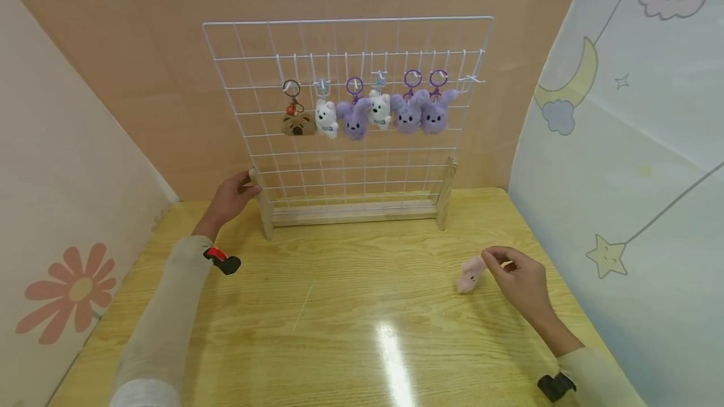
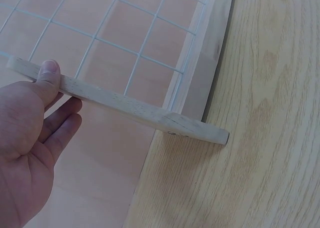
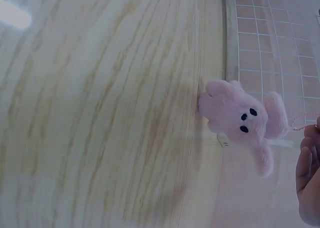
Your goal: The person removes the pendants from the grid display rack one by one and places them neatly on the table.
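Note:
My right hand (image 1: pixel 521 281) pinches the pink cord of a pink plush bunny keychain (image 1: pixel 470 274), which dangles close over the right part of the table. In the right wrist view the plush (image 3: pixel 240 115) shows its dark eyes and long ears, with the cord (image 3: pixel 302 122) running to the fingertips. On the far left, my left hand (image 1: pixel 230 197) grips the upper end of the wooden side foot (image 2: pixel 110 98) of a white wire grid rack (image 1: pixel 362 168), thumb on one face and fingers on the other.
Several plush keychains hang from the rack's hooks: a brown bear (image 1: pixel 298 124), white dogs (image 1: pixel 326 119) and purple bunnies (image 1: pixel 355 122). The rack stands at the back of the wooden table (image 1: pixel 317 306). Patterned walls (image 1: pixel 616 162) flank both sides.

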A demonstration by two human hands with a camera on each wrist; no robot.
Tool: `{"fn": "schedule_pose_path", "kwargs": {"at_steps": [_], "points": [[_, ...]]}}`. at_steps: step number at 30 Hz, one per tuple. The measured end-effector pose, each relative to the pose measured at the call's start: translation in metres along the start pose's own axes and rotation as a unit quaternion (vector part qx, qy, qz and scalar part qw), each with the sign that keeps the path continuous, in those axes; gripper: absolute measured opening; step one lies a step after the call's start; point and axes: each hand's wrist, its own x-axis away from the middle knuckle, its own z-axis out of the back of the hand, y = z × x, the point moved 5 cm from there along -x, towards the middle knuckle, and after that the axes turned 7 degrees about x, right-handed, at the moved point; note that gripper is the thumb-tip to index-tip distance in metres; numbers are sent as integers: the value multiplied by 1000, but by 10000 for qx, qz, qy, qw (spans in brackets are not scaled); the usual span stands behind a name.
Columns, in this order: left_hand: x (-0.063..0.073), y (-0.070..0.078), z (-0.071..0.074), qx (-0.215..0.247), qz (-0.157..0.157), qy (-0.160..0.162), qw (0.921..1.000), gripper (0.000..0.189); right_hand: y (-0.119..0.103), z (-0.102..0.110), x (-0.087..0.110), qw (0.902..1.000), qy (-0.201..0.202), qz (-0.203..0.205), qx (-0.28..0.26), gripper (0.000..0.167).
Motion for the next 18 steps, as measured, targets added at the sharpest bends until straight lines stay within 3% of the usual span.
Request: {"fn": "schedule_pose_path", "kwargs": {"at_steps": [18], "points": [[-1, -2, 1, 54, -121, 65, 9999, 55, 6, -35, -19, 9991, -393, -126, 38, 10]]}}
